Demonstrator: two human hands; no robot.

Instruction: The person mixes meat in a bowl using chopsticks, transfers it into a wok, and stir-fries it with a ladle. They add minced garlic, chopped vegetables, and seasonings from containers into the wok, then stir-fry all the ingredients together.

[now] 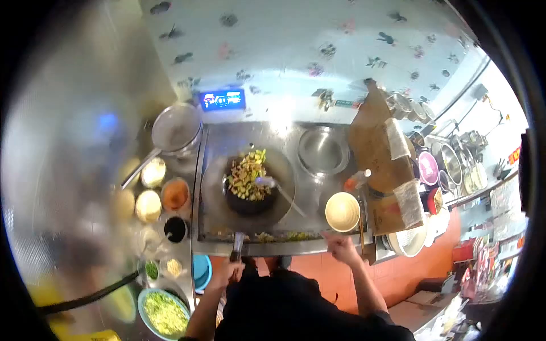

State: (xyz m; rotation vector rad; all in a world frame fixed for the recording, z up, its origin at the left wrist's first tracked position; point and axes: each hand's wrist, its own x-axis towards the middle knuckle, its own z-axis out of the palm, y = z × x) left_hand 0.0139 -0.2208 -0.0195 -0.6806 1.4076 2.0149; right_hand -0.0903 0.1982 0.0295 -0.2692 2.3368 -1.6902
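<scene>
A dark wok (250, 209) rests on the steel stove, holding a mix of chopped green and brown food (247, 175). My left hand (230, 270) is wrapped round the wok's handle (238, 244) at the stove's front edge. A ladle (266, 182) lies in the wok, its shaft slanting toward the lower right, with no hand on it. My right hand (343, 248) is just below a pale round bowl (342, 211), its fingers bent; whether it touches the bowl or holds anything is unclear.
A strainer (175, 128) sits back left. Seasoning containers (175, 194) and a bowl of shredded greens (165, 314) line the left counter. A metal basin (323, 151), a bottle (357, 181) and cardboard (380, 148) are at the right. A blue display (222, 100) stands behind.
</scene>
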